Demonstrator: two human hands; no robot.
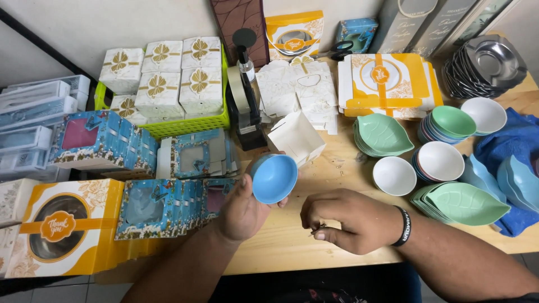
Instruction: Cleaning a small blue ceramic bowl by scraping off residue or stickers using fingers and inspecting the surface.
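Observation:
My left hand [242,212] holds a small light-blue bowl [273,178] tilted up above the wooden table [292,247], thumb on its near rim. My right hand [348,219], with a black wristband, rests on the table just right of it, fingers curled and pinching something small and thin that I cannot make out. An open white folded box [296,137] lies just behind the bowl.
Stacks of green leaf plates [383,134], white bowls [394,175] and blue dishes sit at the right. A tape dispenser [245,106] and a green basket of white gift boxes [163,78] stand behind. Blue and orange window boxes [62,224] crowd the left.

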